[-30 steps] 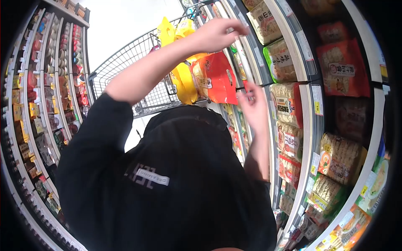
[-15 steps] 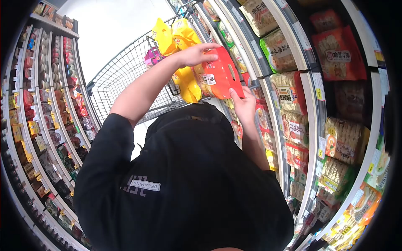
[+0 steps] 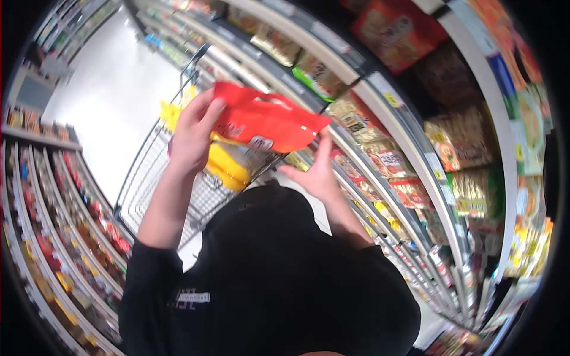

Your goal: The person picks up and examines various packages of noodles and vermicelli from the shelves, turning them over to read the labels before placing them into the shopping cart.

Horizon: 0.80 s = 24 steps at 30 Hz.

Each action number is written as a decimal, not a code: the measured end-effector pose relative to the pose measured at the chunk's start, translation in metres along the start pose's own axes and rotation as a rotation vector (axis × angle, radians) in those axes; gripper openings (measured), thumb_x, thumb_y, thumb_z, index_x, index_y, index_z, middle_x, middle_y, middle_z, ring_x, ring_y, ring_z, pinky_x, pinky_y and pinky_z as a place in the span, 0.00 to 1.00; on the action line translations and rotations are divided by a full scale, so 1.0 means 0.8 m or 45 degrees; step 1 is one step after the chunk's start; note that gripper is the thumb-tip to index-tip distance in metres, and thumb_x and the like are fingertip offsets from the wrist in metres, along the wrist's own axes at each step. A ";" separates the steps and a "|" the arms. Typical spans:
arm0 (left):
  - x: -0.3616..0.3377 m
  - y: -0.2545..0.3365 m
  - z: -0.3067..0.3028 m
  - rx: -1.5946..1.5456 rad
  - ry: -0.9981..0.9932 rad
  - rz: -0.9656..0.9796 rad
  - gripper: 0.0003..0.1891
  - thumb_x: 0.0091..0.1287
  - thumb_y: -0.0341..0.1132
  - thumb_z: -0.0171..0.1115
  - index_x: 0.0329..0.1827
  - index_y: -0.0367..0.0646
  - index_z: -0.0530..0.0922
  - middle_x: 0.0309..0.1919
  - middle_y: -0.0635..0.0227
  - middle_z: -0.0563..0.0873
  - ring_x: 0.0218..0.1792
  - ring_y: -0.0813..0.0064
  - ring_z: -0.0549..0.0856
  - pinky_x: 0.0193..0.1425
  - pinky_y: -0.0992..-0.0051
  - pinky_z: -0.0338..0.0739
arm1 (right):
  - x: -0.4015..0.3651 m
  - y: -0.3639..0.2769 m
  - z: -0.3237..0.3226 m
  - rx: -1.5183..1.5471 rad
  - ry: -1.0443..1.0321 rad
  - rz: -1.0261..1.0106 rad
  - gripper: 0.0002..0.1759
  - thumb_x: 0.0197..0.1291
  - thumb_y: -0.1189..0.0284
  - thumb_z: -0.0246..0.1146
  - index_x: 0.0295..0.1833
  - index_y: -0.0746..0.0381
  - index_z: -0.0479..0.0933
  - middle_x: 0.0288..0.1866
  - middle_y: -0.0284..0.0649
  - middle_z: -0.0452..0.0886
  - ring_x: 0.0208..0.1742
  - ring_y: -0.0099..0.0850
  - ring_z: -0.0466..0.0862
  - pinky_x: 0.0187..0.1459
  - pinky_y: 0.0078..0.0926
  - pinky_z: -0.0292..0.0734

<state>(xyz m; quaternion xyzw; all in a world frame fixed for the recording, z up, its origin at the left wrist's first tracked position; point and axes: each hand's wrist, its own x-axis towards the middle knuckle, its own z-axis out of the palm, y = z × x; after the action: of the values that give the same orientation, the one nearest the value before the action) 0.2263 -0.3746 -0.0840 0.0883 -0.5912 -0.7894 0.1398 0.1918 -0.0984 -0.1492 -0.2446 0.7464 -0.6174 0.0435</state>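
Shopper stands in a store aisle, facing a wire trolley (image 3: 148,178), with stocked noodle shelving (image 3: 380,160) close on the right-hand side. Both arms are raised in front of the body. Between the hands is a red packet (image 3: 267,121), held flat-face outward above the trolley basket and just over the yellow packets (image 3: 228,169) already lying in it.

The left hand (image 3: 193,136) is clamped on the packet's left end, thumb across the front face and fingers behind. The right hand (image 3: 317,172) is not closed: palm spread, one finger raised against the packet's lower right edge, propping rather than gripping.

The packet's long axis runs side to side, from the left hand towards the shelving, its right end dipping slightly. The packet therefore extends rightward from the one firm grip. The basket lies directly below and nearer the left hand; the shelf face lies nearer the right.
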 end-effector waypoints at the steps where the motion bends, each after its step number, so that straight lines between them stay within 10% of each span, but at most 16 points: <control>1: -0.003 0.015 0.005 -0.062 -0.067 0.024 0.16 0.82 0.35 0.59 0.65 0.33 0.79 0.58 0.61 0.87 0.59 0.73 0.85 0.68 0.67 0.78 | 0.002 0.001 -0.001 -0.064 0.009 0.046 0.75 0.42 0.65 0.89 0.86 0.65 0.41 0.84 0.54 0.51 0.85 0.48 0.57 0.82 0.46 0.59; 8: 0.017 0.099 0.061 -0.153 -0.465 0.408 0.19 0.84 0.37 0.55 0.67 0.30 0.76 0.73 0.49 0.78 0.71 0.60 0.80 0.76 0.61 0.73 | 0.037 -0.073 -0.045 -0.233 0.210 -0.100 0.64 0.43 0.64 0.88 0.82 0.62 0.56 0.79 0.53 0.65 0.80 0.52 0.66 0.78 0.46 0.64; 13: 0.076 0.136 0.129 -0.440 -0.903 0.631 0.38 0.61 0.35 0.68 0.78 0.46 0.66 0.84 0.41 0.57 0.82 0.50 0.64 0.85 0.47 0.56 | 0.083 -0.123 -0.138 -0.587 0.431 -0.352 0.56 0.44 0.66 0.86 0.79 0.62 0.63 0.75 0.51 0.73 0.76 0.51 0.73 0.76 0.43 0.69; 16: 0.119 0.118 0.176 -0.223 -0.869 0.783 0.45 0.55 0.26 0.68 0.80 0.43 0.61 0.81 0.49 0.64 0.80 0.58 0.68 0.82 0.57 0.65 | 0.117 -0.145 -0.174 -0.705 0.625 -0.647 0.55 0.43 0.67 0.85 0.77 0.61 0.66 0.72 0.49 0.77 0.71 0.49 0.78 0.72 0.41 0.73; 19: 0.161 0.106 0.196 0.006 -0.880 0.543 0.43 0.58 0.23 0.70 0.80 0.40 0.62 0.77 0.56 0.72 0.74 0.66 0.74 0.77 0.65 0.70 | 0.145 -0.146 -0.210 -0.882 0.693 -0.779 0.54 0.41 0.66 0.86 0.76 0.58 0.68 0.69 0.48 0.79 0.69 0.49 0.80 0.69 0.42 0.76; 24: 0.233 0.088 0.215 0.111 -1.031 0.127 0.32 0.68 0.24 0.68 0.76 0.41 0.68 0.67 0.65 0.81 0.66 0.73 0.81 0.73 0.70 0.73 | 0.170 -0.116 -0.244 -0.816 0.640 -0.280 0.46 0.43 0.63 0.86 0.69 0.62 0.74 0.62 0.48 0.85 0.63 0.45 0.85 0.64 0.38 0.80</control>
<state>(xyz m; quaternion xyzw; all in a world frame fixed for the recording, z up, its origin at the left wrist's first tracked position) 0.0060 -0.2971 0.0371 -0.2527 -0.6349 -0.7268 -0.0700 0.0303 0.0093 0.0163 -0.1657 0.8575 -0.3953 -0.2844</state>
